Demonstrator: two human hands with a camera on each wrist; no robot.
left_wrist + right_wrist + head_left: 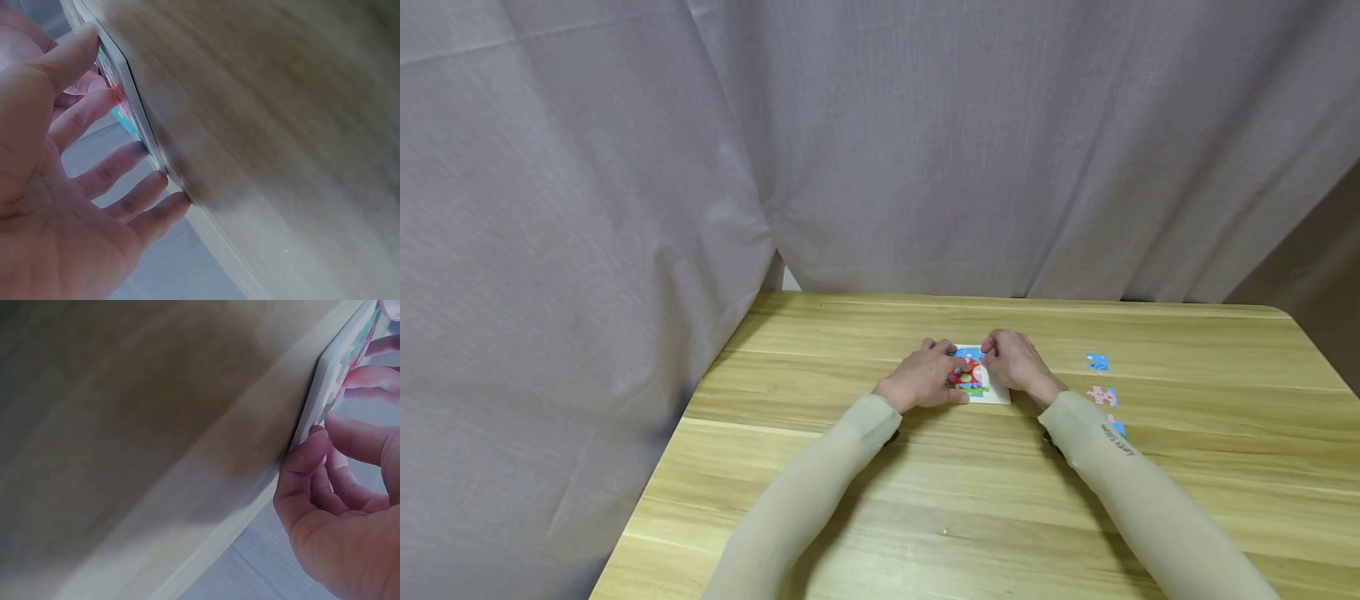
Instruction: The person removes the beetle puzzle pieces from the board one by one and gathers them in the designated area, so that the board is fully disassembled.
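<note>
A white puzzle board (1000, 395) with a partly assembled picture in red, blue and green lies on the table between the hands. The left hand (927, 375) rests at its left side, fingers spread; in the left wrist view its thumb and fingers (128, 159) touch the board's edge and face. Over the board's right part, the right hand (1017, 363) pinches a small puzzle piece (982, 358) between thumb and index finger, mostly hidden by the fingers. The right wrist view shows this hand's other fingers curled beside the board (322, 381).
To the right on the wooden table (925, 500) lie loose puzzle pieces in a column: a blue one (1097, 362), a pink one (1103, 396), and a blue-and-pink one (1118, 427) partly behind the right sleeve. A grey curtain (925, 150) hangs behind the table and along its left side.
</note>
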